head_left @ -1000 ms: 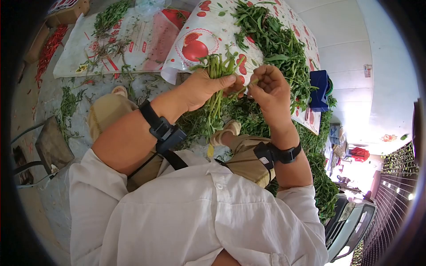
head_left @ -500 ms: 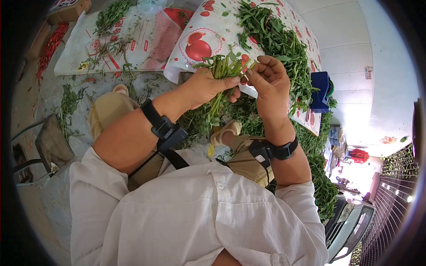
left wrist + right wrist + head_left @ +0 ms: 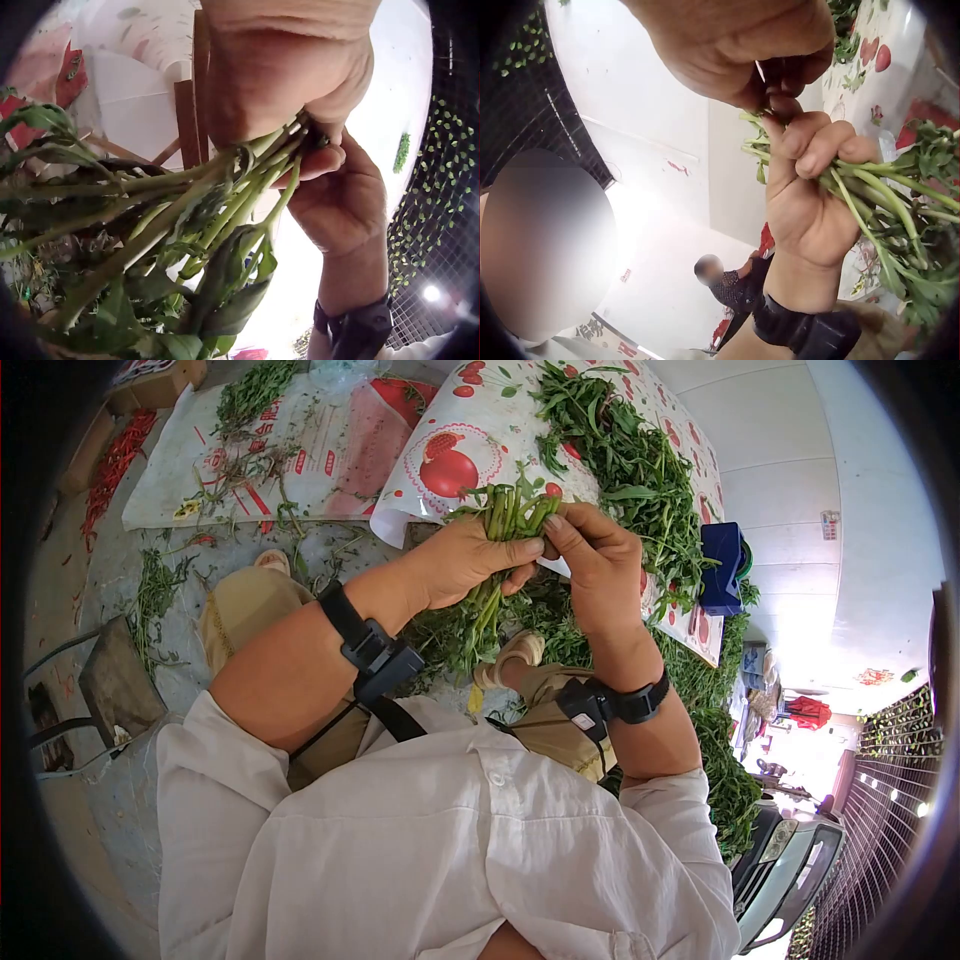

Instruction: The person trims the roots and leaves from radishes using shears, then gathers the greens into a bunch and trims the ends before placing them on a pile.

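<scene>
My left hand (image 3: 455, 560) grips a bunch of leafy green stems (image 3: 508, 510), thumb across it, the cut ends sticking up above the fist. The leafy lower part hangs below, and in the left wrist view the stems (image 3: 161, 232) fan out from under the palm. At the right side of the stem ends my right hand (image 3: 603, 565) pinches a stem between thumb and forefinger, close against the left thumb. In the right wrist view the left fingers (image 3: 821, 146) curl round the bunch, while the right hand (image 3: 742, 45) covers part of the pinched stem.
A pile of leafy greens (image 3: 640, 490) lies on a fruit-printed sheet (image 3: 420, 490) ahead. More greens (image 3: 725, 760) cover the floor to the right. Red chillies (image 3: 112, 475) lie far left, near a stool (image 3: 120, 685). A blue box (image 3: 720, 565) stands at right. Another person (image 3: 739, 285) sits in the background.
The right hand has come in to the left, from beside the bunch to the stem ends, thumb and forefinger still together. The left hand keeps its grip and has barely moved.
</scene>
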`<state>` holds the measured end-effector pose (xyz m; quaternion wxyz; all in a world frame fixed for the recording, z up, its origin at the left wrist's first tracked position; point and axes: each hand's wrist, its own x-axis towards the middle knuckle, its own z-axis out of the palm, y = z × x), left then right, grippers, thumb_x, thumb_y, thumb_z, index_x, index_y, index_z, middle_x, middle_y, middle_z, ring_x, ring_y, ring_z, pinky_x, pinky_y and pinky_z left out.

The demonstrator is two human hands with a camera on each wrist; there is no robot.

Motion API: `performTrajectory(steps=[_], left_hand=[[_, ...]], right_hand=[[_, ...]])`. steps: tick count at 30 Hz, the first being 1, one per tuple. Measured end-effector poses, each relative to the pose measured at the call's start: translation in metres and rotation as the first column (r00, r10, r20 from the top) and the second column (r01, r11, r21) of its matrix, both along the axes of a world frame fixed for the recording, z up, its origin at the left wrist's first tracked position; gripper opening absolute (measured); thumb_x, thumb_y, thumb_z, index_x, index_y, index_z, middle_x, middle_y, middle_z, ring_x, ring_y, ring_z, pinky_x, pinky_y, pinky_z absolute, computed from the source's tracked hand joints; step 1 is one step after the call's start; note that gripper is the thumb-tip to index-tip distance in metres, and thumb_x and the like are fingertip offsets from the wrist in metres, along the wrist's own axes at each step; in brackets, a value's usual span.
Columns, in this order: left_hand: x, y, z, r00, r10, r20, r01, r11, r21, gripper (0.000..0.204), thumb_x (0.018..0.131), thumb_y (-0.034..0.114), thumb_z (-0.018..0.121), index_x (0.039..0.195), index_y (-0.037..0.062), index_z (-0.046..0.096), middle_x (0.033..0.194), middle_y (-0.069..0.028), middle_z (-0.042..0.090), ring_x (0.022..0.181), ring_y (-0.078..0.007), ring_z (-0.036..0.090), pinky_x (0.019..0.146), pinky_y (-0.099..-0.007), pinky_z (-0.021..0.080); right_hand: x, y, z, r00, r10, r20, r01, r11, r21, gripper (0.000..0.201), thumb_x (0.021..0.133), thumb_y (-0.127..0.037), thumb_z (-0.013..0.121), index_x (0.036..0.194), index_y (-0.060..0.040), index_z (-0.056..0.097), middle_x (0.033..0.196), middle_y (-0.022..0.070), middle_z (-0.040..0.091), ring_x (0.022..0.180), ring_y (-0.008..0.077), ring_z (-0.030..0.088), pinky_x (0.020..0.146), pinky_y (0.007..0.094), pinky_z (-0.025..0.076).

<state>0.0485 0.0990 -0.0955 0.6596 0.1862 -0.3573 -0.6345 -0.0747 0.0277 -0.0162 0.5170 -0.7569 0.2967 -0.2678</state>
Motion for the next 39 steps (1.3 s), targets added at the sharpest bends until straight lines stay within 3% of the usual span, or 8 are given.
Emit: performTrajectory(steps=[4,14,17,22,27,30,33,39], left_hand=[[0.003,0.003,0.006,0.999,-0.043,-0.028,0.043,0.999,0.015,0.019,0.087,0.023,0.057,0.093,0.0054,0.053,0.065,-0.0019,0.049,0.057,-0.0113,0.047,0.053,-0.0256,0.038],[0.000,-0.001,-0.002,0.996,-0.026,0.084,0.018,0.995,0.102,0.022,0.086,0.026,0.058,0.093,0.0061,0.053,0.070,0.0015,0.046,0.056,-0.0073,0.038,0.051,-0.0220,0.033],[-0.002,0.002,0.003,0.998,0.041,0.044,-0.048,0.988,0.150,0.024,0.087,0.028,0.057,0.088,0.0042,0.054,0.067,0.0021,0.044,0.055,-0.0070,0.037,0.051,-0.0219,0.032],[0.010,0.001,0.002,0.998,0.061,0.028,-0.065,0.986,0.156,0.031,0.088,0.031,0.054,0.081,0.0009,0.054,0.059,0.0026,0.039,0.055,-0.0079,0.037,0.053,-0.0230,0.032],[0.008,0.001,0.003,0.995,0.086,0.047,-0.093,0.983,0.157,0.031,0.089,0.030,0.053,0.081,0.0003,0.054,0.059,0.0020,0.038,0.056,-0.0095,0.038,0.053,-0.0240,0.033],[0.004,0.001,0.003,0.992,0.102,0.069,-0.111,0.982,0.155,0.031,0.089,0.030,0.052,0.081,0.0001,0.053,0.058,0.0018,0.038,0.056,-0.0100,0.039,0.052,-0.0238,0.033],[0.003,0.000,0.002,0.994,0.086,0.062,-0.095,0.984,0.151,0.030,0.090,0.029,0.052,0.082,0.0000,0.053,0.058,0.0019,0.037,0.056,-0.0099,0.039,0.052,-0.0237,0.033],[0.004,-0.001,0.000,0.994,0.070,0.079,-0.081,0.985,0.153,0.030,0.090,0.029,0.051,0.083,0.0000,0.053,0.058,0.0025,0.037,0.056,-0.0089,0.038,0.052,-0.0232,0.033]], right_hand=[[0.003,0.006,0.000,0.999,-0.031,0.033,0.029,0.999,0.043,0.011,0.081,-0.003,0.060,0.088,0.0057,0.061,0.076,0.0048,0.060,0.066,0.0082,0.055,0.060,0.0214,0.046],[-0.001,0.013,0.000,0.999,-0.035,0.003,0.035,0.994,0.101,0.013,0.082,-0.004,0.060,0.092,0.0040,0.061,0.078,0.0042,0.061,0.067,0.0076,0.055,0.061,0.0213,0.046],[-0.012,-0.003,-0.009,0.999,-0.040,0.028,0.041,0.998,-0.037,0.016,0.082,-0.005,0.059,0.096,0.0029,0.061,0.081,0.0032,0.061,0.072,0.0075,0.055,0.065,0.0210,0.045],[-0.056,-0.070,0.001,0.948,-0.311,0.059,0.317,0.932,-0.175,0.019,0.081,-0.006,0.059,0.098,0.0021,0.061,0.085,0.0039,0.062,0.074,0.0084,0.054,0.067,0.0213,0.043],[-0.120,-0.150,-0.011,0.825,-0.562,-0.062,0.431,0.696,-0.575,0.023,0.075,-0.007,0.063,0.095,0.0033,0.061,0.079,0.0070,0.062,0.068,0.0109,0.056,0.062,0.0231,0.045],[-0.133,-0.167,-0.020,0.748,-0.650,-0.134,0.399,0.602,-0.691,0.023,0.073,-0.006,0.063,0.095,-0.0004,0.062,0.082,0.0084,0.062,0.068,0.0134,0.057,0.062,0.0256,0.046],[-0.110,-0.141,-0.007,0.772,-0.600,-0.209,0.298,0.632,-0.715,0.022,0.073,-0.006,0.061,0.096,-0.0048,0.063,0.087,0.0092,0.062,0.070,0.0186,0.059,0.064,0.0293,0.047],[-0.099,-0.153,-0.010,0.853,-0.429,-0.299,-0.088,0.446,-0.891,0.027,0.074,-0.002,0.059,0.100,-0.0076,0.063,0.092,0.0112,0.062,0.074,0.0270,0.059,0.068,0.0334,0.048]])
